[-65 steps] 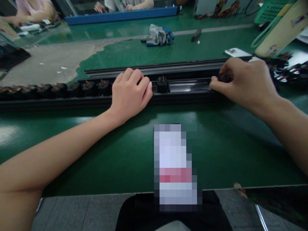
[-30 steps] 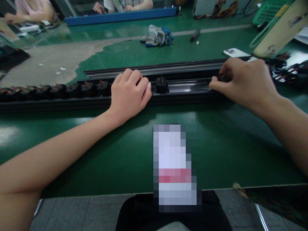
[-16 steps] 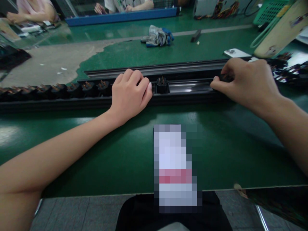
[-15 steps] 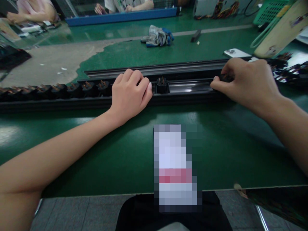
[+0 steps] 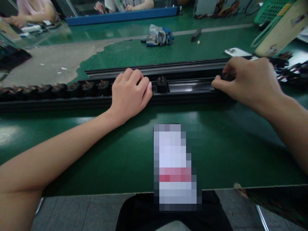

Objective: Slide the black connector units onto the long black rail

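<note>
Left hand [image 5: 131, 94], 11 o'clock: curled over black rail [image 5: 192, 98]; grip hidden, cannot tell. Right hand [image 5: 253, 80], 2 o'clock: narrow pinch on dark part [image 5: 228, 77] at rail. Judgement: steady the rail left-handed; keep part square.

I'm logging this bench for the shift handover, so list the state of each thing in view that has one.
Black channel: open-topped, partly filled.
Pronged parts: in the channel, prongs up.
Left hand: curled over the channel, underside hidden.
Right hand: closed on a dark part.
White phone: flat, camera side up.
Gray-and-blue bundle: crumpled.
Cream container: open or shut unclear, top out of frame.
Pixelated item: state obscured.
</note>
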### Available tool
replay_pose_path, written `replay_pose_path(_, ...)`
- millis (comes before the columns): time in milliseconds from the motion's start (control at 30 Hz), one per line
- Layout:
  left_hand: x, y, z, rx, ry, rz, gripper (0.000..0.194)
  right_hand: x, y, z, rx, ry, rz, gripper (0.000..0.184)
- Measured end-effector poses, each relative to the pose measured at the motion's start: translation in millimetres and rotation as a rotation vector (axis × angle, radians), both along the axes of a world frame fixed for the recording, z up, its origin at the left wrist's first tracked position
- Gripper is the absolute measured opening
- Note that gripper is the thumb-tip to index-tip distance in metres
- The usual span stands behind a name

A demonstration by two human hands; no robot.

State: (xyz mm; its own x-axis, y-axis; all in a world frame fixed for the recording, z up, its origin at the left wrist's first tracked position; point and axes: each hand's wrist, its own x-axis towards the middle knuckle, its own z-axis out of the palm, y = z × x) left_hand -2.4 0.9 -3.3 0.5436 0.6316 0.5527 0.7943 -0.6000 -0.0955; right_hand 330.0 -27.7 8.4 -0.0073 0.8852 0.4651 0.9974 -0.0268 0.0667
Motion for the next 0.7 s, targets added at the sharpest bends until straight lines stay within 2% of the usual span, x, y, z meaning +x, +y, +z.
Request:
replay_pose_path(200, 0.8, -0.7, 1.3, -0.003, 0.021, 0.008, 0.036, -3.6, -1.8, 2.4, -0.046, 0.017, -0.029, 0.04)
replay_pose_path(533, 0.1, 1.2, -0.8, 0.032, 0.015, -0.007, 0.035, 0.0, -1.0, 1.9, -0.036, 0.03, -0.026, 0.04)
replay_pose_path(700, 0.9, 0.3, 0.6, -0.004, 0.019, 0.011, 0.034, 0.1, -0.5, 2.8, -0.068, 0.031, -0.05, 0.042)
